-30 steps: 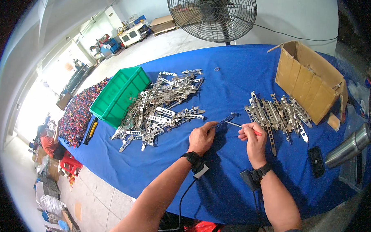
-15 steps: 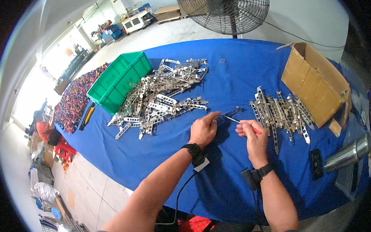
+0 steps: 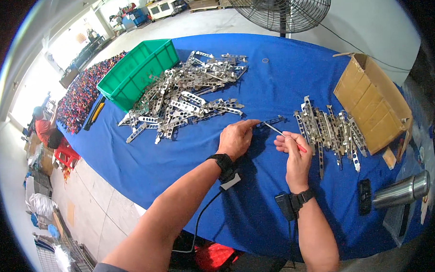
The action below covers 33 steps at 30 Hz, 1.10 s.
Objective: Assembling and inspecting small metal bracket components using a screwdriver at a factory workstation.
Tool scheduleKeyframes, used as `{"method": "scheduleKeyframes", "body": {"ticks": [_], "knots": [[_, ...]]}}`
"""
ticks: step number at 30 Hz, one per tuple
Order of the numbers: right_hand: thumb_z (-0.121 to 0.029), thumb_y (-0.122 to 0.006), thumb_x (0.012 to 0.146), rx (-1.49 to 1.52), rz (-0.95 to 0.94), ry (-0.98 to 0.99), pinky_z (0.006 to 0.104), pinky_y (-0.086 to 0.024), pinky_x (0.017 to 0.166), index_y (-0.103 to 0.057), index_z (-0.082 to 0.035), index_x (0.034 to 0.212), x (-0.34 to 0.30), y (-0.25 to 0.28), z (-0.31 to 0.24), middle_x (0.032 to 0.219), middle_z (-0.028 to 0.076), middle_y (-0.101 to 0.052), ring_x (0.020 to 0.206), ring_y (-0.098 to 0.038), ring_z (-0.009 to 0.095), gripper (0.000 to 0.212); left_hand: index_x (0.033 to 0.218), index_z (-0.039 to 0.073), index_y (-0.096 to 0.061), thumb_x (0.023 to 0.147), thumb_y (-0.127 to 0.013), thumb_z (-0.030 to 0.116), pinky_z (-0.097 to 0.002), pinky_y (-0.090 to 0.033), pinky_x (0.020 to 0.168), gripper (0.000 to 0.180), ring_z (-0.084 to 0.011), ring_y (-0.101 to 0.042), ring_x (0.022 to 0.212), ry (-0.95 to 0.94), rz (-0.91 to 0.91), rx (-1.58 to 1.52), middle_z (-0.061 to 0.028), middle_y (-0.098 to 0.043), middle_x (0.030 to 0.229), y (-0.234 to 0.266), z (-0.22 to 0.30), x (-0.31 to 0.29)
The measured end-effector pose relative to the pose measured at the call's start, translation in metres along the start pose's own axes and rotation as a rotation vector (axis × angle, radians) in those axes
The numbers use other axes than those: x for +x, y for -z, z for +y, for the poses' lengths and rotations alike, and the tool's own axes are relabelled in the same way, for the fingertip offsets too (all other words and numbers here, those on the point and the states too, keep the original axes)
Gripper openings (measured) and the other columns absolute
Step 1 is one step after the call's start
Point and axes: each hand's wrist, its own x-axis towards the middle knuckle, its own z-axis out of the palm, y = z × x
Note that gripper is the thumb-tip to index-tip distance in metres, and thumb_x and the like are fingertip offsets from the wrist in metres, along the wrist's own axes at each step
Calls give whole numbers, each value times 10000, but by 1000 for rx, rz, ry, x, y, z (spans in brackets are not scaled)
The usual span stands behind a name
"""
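My left hand (image 3: 236,139) is closed, its thumb and forefinger pinching the near end of a perforated metal strip (image 3: 275,120). The strip points away to the right, low over the blue cloth. In my right hand (image 3: 296,155) is a thin tool (image 3: 275,129) with a metal shaft and a red handle, perhaps a screwdriver. Its tip meets the strip, or lies just beside it, close to my left fingertips. Left of my hands lies a big heap of similar metal strips (image 3: 178,96). A smaller pile of strips (image 3: 328,132), mostly lined up lengthwise, is to the right.
A green crate (image 3: 138,75) stands behind the big heap, and an open cardboard box (image 3: 369,102) sits at the right. A steel flask (image 3: 400,191) and a black device (image 3: 365,197) are near the right edge. Cables hang from both wrists. A fan (image 3: 282,9) stands beyond the table.
The view has shifted slightly. Both hands keep their grips on the strip and the tool, and the tool's tip stays by the strip near my left fingers.
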Motion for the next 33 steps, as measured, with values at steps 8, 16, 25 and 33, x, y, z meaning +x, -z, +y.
{"method": "scheduleKeyframes", "body": {"ticks": [8,16,25,33], "knots": [[-128,-522,978,10,-1,-39,302,-555,725,-654,56,1011,2,9,-1,896,153,-701,802,-698,209,229,1142,147,-698,906,-515,104,-450,-535,794,301,-348,-677,908,39,-28,37,-147,-711,979,-2,6,2],[-117,-508,983,-27,4,-25,302,-554,720,-649,54,985,1,7,-2,893,154,-700,805,-697,209,221,1144,145,-696,889,-520,95,-455,-534,799,314,-352,-677,909,52,-49,25,-152,-711,976,-2,1,2],[-113,-506,983,-24,16,-6,298,-551,713,-641,56,1011,3,7,0,915,157,-698,807,-696,204,218,1146,144,-696,877,-522,95,-456,-539,795,325,-350,-680,906,65,-63,28,-151,-714,994,0,5,1],[-102,-515,976,-48,-24,0,299,-552,717,-645,58,1007,1,3,-2,911,154,-699,807,-698,206,209,1144,143,-697,880,-523,99,-456,-541,792,319,-347,-682,901,42,-47,23,-145,-716,989,-1,2,1]]}}
